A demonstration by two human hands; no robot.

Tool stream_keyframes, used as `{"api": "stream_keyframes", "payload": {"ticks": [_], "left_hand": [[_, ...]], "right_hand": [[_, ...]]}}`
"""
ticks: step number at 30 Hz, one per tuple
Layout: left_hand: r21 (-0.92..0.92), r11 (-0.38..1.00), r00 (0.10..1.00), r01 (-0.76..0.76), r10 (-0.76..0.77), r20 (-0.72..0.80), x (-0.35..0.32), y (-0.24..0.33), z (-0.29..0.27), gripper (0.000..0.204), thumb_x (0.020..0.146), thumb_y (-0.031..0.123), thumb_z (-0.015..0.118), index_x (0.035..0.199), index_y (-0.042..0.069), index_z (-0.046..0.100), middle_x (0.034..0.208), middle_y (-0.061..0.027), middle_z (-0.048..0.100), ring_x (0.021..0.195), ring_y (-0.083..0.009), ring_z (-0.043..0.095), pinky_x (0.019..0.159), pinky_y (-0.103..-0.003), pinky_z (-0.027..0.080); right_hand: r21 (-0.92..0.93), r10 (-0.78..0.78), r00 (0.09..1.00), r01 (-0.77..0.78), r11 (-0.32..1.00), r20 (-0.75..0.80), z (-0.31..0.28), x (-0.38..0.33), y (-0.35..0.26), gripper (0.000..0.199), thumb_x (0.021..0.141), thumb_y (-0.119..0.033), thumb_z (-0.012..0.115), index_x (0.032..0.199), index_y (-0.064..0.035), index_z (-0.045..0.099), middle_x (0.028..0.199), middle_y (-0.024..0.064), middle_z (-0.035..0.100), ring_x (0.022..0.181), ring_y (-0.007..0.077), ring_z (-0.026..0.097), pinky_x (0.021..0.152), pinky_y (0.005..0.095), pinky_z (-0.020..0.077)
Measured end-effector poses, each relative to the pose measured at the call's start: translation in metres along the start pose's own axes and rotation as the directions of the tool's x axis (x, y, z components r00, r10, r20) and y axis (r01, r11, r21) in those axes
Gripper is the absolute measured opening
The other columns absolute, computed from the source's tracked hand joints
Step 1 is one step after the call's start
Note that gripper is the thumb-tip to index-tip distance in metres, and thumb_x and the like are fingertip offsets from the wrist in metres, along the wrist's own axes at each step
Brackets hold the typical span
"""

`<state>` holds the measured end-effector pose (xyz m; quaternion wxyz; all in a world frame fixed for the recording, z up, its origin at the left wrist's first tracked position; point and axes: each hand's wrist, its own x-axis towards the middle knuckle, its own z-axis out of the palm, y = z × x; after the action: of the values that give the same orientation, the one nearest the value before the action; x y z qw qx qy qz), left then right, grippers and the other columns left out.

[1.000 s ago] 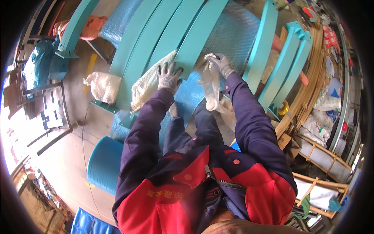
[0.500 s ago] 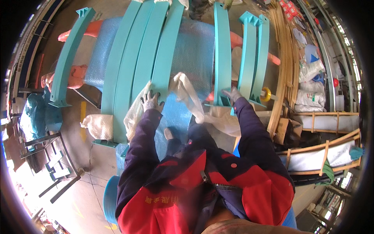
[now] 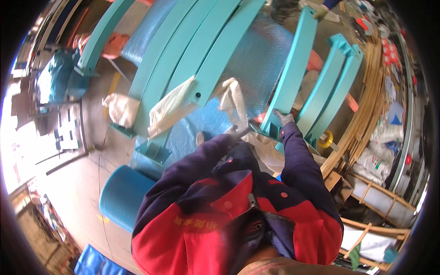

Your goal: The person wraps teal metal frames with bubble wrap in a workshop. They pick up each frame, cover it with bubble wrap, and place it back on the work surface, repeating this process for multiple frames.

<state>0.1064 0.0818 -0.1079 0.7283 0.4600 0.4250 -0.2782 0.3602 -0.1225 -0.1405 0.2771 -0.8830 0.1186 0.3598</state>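
Note:
A teal steel beam [image 3: 293, 68] with a flanged end plate lies right of centre, its near end toward me. My gloved right hand [image 3: 286, 118] grips the side of this near end. At the left corner of its end plate is my gloved left hand [image 3: 236, 133], blurred, its fingers partly hidden. Another person's gloved hand [image 3: 319, 12] is on the beam's far end. Several longer teal beams [image 3: 197, 55] lie side by side to the left, with white foam wrap [image 3: 172, 107] around one near end. Loose white wrap [image 3: 233, 98] hangs between them and my beam.
Blue bubble wrap [image 3: 252, 59] covers the support under the beams. Two shorter teal beams [image 3: 327, 87] lie at the right, near a yellow tape roll [image 3: 326, 139] and long wooden strips [image 3: 366, 101]. A blue roll [image 3: 123, 197] stands at my left.
My left hand has left the wrapped beam end and moved right to the other beam's end plate. My right hand stays at that beam. The whole view has turned.

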Motion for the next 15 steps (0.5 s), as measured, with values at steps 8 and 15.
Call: {"api": "stream_keyframes", "payload": {"ticks": [8,15], "left_hand": [[-0.557,0.826,0.991,0.086,-0.126,-0.034,0.051,0.021,0.101,0.047,0.083,0.034,0.078,0.109,-0.002,0.065,0.104,-0.0171,0.07,0.084,-0.0293,0.071,0.067,-0.042,0.062],[-0.534,0.845,0.999,0.032,-0.036,0.003,-0.012,-0.004,0.06,0.029,0.09,0.017,0.066,0.108,-0.005,0.066,0.107,-0.0184,0.069,0.082,-0.0293,0.072,0.069,-0.038,0.06]], "right_hand": [[0.155,-0.313,0.935,0.338,0.928,-0.168,0.015,0.003,0.032,0.072,0.07,-0.039,0.09,0.117,0.0073,0.062,0.107,0.0155,0.071,0.091,0.0241,0.068,0.084,0.0376,0.0539],[0.247,-0.293,0.94,0.246,0.937,0.176,0.005,-0.062,0.014,0.071,0.08,-0.043,0.082,0.13,0.0011,0.056,0.119,0.0126,0.066,0.109,0.0232,0.063,0.095,0.0349,0.0499]]}}
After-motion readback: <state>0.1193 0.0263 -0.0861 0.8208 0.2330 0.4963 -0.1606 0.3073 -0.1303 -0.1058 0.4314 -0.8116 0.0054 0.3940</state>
